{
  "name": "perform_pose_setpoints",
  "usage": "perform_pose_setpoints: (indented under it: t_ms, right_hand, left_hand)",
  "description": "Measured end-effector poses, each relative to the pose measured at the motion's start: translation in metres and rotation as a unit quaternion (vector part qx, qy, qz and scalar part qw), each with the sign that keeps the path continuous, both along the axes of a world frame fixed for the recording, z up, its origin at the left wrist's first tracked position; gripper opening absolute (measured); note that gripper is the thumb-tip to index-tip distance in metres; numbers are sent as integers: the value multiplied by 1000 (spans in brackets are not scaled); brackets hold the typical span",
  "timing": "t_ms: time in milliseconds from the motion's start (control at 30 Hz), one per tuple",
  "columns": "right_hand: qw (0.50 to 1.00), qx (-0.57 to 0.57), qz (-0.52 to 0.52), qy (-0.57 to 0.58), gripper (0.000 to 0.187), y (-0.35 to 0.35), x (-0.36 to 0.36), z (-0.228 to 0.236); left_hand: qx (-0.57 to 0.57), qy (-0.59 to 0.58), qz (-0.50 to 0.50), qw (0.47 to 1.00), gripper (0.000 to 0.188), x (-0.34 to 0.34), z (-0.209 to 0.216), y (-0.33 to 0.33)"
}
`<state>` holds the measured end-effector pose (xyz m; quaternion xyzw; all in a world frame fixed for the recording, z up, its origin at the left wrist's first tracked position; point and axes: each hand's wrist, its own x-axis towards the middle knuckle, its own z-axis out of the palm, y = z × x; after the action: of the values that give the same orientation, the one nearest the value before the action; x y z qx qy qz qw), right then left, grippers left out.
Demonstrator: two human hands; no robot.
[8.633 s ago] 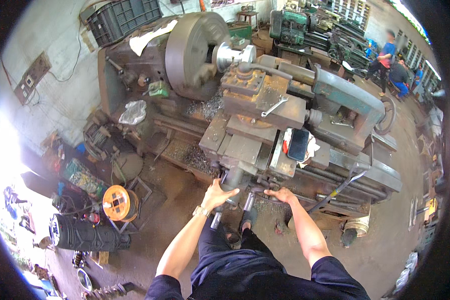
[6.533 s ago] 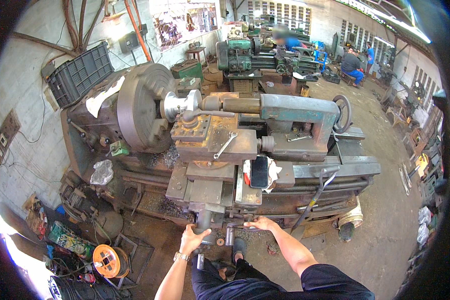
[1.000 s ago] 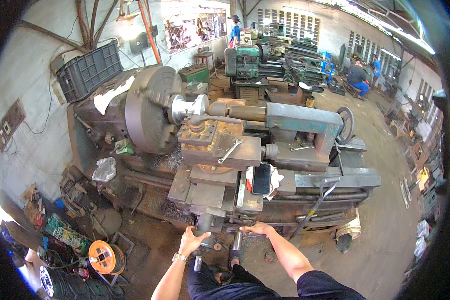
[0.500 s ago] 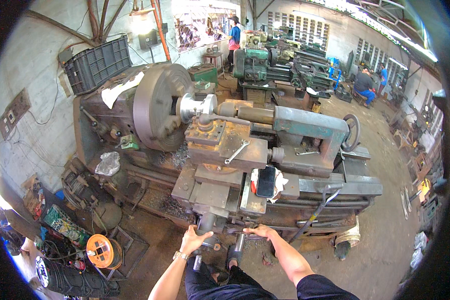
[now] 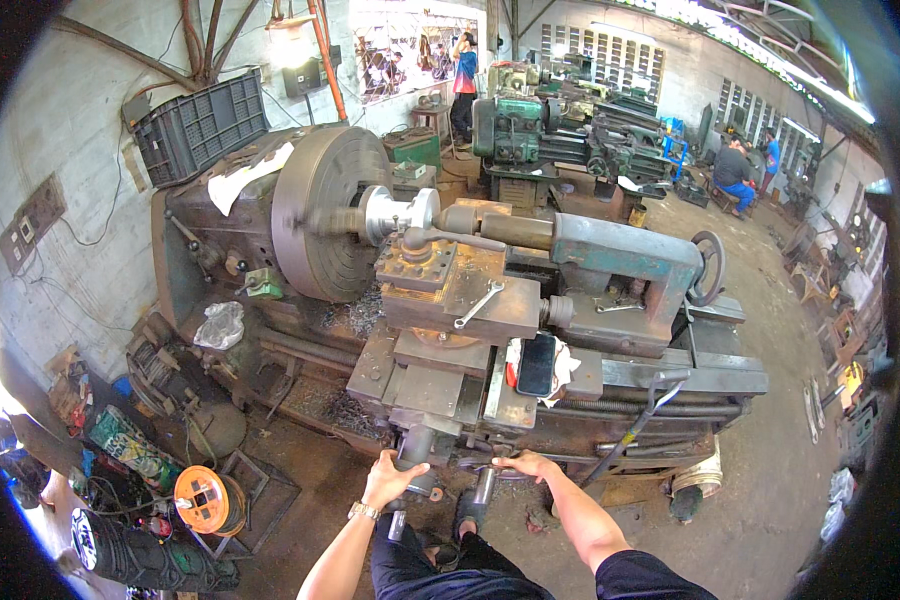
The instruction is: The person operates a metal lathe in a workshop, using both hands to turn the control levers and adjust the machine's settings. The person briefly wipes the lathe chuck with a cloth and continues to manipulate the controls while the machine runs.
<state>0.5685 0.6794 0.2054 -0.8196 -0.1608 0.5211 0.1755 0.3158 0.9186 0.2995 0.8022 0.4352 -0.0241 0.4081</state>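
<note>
In front of me stands a large metal lathe. My left hand [image 5: 386,479] is closed at the cross-slide crank [image 5: 415,445], its thumb stretched over the dark round hub. My right hand [image 5: 528,464] grips the handwheel [image 5: 477,463] at the carriage front, beside its shiny cylindrical handle [image 5: 485,486]; the fingertips are partly hidden. Beyond, a bright flanged metal workpiece [image 5: 395,214] sits between the big round chuck [image 5: 322,215] and the tailstock [image 5: 620,252]. The tool post [image 5: 415,262] stands close to the workpiece.
A wrench [image 5: 478,304] lies on the compound slide. A phone [image 5: 537,364] rests on a white cloth to its right. A lever with a taped grip [image 5: 638,418] juts up at right. An orange cable reel [image 5: 204,499] stands lower left. Other people and green lathes are farther back.
The chuck's face is now smeared by rotation. Both hands keep nearly the same place and hold. The person by the far window has raised an arm to the head. My view has shifted slightly.
</note>
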Motion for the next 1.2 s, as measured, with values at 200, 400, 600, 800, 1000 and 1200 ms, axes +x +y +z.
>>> perform_pose_setpoints:
  t_ms: [200,400,600,800,1000,1200]
  right_hand:
    - [1000,15,1,21,110,-3,3,-8]
    - [998,56,-23,-10,100,-8,-1,-9]
    - [999,39,-9,15,95,-8,7,-22]
    - [998,55,-22,38,109,-11,8,-29]
    - [998,42,-30,35,119,-14,13,-43]
    - [997,67,-17,25,118,-15,13,-45]
  left_hand:
    - [-4,-3,-3,1000,108,-1,-5,2]
    - [-10,-1,-8,1000,109,-1,-11,4]
    - [-12,6,-13,1000,111,0,-9,4]
    - [-14,13,-16,1000,112,0,-10,4]
    - [-24,20,-14,999,112,1,-13,6]
    - [-12,4,-14,1000,111,0,-13,5]
